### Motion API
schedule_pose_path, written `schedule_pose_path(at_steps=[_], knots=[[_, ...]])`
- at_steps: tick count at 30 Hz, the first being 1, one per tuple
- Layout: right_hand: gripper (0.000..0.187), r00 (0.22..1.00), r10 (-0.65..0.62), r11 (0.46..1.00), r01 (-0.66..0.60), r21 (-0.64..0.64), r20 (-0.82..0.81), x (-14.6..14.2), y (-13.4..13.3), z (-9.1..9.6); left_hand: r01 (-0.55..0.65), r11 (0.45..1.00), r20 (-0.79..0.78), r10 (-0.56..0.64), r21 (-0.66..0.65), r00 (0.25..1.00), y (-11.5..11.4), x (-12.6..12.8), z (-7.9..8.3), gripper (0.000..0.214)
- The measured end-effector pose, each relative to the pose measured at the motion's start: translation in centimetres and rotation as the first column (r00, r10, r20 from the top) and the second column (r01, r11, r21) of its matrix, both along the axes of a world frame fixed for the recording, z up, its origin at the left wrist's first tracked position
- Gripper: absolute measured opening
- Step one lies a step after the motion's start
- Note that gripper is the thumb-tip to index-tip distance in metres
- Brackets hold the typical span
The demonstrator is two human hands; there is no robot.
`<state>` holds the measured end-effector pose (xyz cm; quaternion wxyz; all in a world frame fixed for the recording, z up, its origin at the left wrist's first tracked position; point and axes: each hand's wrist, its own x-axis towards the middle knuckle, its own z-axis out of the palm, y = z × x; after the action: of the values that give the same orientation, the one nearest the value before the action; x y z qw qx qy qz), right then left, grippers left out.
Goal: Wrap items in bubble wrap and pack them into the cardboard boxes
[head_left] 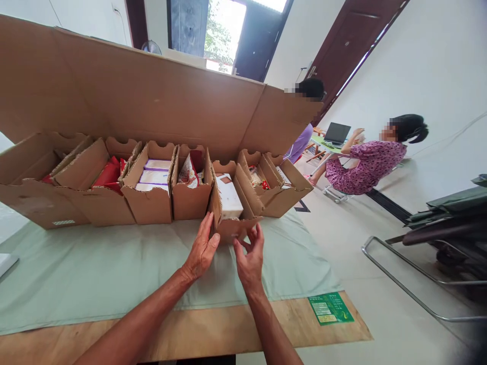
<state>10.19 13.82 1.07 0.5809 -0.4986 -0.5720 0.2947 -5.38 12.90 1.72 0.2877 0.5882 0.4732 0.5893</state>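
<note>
The step in hand seems to be shifting a cardboard box (233, 231), set nearer than the neighbouring boxes (192, 203); the next move likely calls for even pressure from both sides. The left hand (201, 248) lies flat at its left near edge; the right hand (251, 258), fingers curled, is at its near right, grip unclear
</note>
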Motion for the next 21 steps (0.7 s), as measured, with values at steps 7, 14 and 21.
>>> schedule_pose_path(at_steps=[7, 14, 21], knots=[[0.066, 0.99, -0.003, 0.998, -0.006, 0.067, 0.138, -0.8, 0.8, -0.2, -0.221, 0.956, -0.071, 0.211, -0.195, 0.975, 0.9, -0.3, -2.0, 0.062], [0.039, 0.873, 0.214, 0.971, -0.238, 0.0, 0.438, -1.2, -0.5, 0.0, -0.238, 0.93, -0.106, 0.216, -0.279, 0.971, 1.8, -1.6, -2.1, 0.041], [0.062, 0.821, 0.289, 0.951, -0.307, -0.047, 0.492, -3.7, 3.2, 0.0, -0.135, 0.944, 0.109, 0.175, -0.3, 0.979, 2.4, -1.7, -3.2, 0.073]])
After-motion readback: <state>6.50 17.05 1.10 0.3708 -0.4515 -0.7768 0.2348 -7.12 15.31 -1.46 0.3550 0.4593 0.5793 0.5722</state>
